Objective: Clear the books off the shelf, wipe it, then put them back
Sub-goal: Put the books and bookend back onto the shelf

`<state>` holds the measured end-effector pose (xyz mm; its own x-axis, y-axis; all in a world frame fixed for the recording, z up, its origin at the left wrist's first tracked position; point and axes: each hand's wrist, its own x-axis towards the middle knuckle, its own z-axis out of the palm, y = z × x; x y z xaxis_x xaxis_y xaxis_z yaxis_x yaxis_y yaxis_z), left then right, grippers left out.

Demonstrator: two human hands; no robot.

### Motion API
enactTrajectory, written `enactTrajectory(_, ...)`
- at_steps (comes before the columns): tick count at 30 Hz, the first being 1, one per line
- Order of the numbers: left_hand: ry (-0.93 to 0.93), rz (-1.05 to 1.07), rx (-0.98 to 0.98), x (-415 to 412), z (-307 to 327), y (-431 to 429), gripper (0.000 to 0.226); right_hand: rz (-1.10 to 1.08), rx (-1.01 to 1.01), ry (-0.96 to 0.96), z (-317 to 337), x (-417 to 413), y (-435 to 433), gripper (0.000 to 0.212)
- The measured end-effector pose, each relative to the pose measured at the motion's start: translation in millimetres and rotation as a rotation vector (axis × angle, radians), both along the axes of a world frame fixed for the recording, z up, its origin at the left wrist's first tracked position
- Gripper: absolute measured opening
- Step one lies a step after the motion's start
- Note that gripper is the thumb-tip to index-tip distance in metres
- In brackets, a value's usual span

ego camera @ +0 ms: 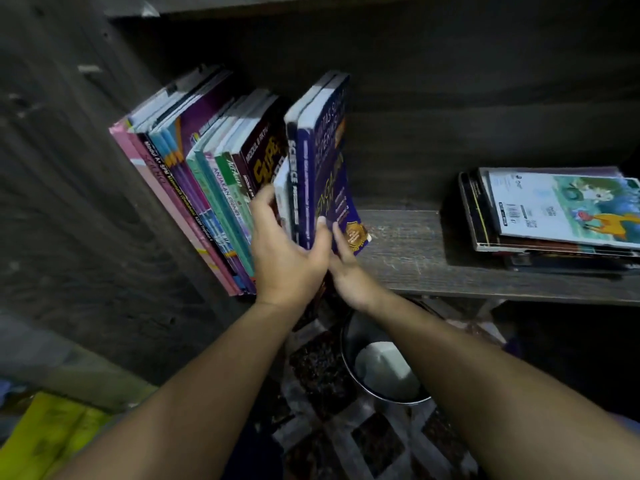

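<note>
A row of upright books [207, 174] leans against the left wall of a dark wooden shelf [408, 251]. At the right end of the row stand two dark blue books [322, 161]. My left hand [287, 251] grips their spines, fingers on the left side and thumb on the blue cover. My right hand [349, 268] lies under and beside them, its fingers touching the lower cover of the purple-blue book. Part of my right hand is hidden behind my left.
A flat stack of books [554, 216] lies at the shelf's right end. Below the shelf stands a round metal bowl [384, 368] with something white in it on a patterned floor. A yellow object [52, 434] lies at lower left.
</note>
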<state>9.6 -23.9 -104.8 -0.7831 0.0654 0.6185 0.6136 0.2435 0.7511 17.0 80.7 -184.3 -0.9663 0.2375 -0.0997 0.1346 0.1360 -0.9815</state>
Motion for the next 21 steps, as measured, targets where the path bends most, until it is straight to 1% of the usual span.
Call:
enactTrajectory(2, 0.135, 0.025, -0.074, 0.9, 15.5, -8.0, 0.077, 0.058, -0.025, 0.006, -3.3, -5.7, -3.6, 0.066)
enactTrajectory(4, 0.282, 0.112, -0.173, -3.5, 28.7, -20.0, 0.085, 0.109, -0.046, 0.001, -3.4, -11.1, -5.9, 0.075)
enactTrajectory(6, 0.368, 0.189, -0.242, -13.6, 39.3, -33.8, 0.082, 0.142, -0.092, -0.007, -0.8, -14.9, -8.2, 0.086)
enactTrajectory(8, 0.393, 0.19, -0.293, -25.3, 45.8, -42.9, 0.073, 0.192, -0.131, -0.027, 3.7, -17.1, -8.5, 0.098)
enactTrajectory(10, 0.407, 0.161, -0.325, -31.9, 47.4, -46.4, 0.067, 0.285, -0.031, -0.082, 8.6, -17.0, -5.7, 0.111)
enactTrajectory(13, 0.417, 0.119, -0.293, -37.7, 46.9, -44.8, 0.065, 0.469, 0.24, -0.261, 5.2, -7.4, 1.3, 0.136)
enactTrajectory(14, 0.434, 0.105, -0.274, -40.2, 46.3, -44.2, 0.065, 0.501, 0.343, -0.287, 2.4, -1.4, -0.3, 0.143)
enactTrajectory(15, 0.459, 0.09, -0.257, -42.9, 45.5, -43.9, 0.065, 0.483, 0.453, -0.276, -0.8, 3.7, -5.1, 0.149)
enactTrajectory(16, 0.481, 0.075, -0.241, -45.1, 44.9, -43.7, 0.065, 0.415, 0.544, -0.242, -3.0, 7.5, -12.6, 0.153)
enactTrajectory(17, 0.496, 0.067, -0.226, -46.8, 44.5, -42.7, 0.066, 0.316, 0.616, -0.207, -5.6, 7.7, -19.5, 0.152)
enactTrajectory(19, 0.509, 0.069, -0.2, -50.7, 44.8, -39.6, 0.066, 0.136, 0.739, -0.143, -9.1, 2.1, -30.8, 0.14)
enactTrajectory(21, 0.517, 0.098, -0.212, -55.8, 44.4, -35.5, 0.065, 0.032, 0.76, -0.098, -10.9, -5.6, -36.6, 0.126)
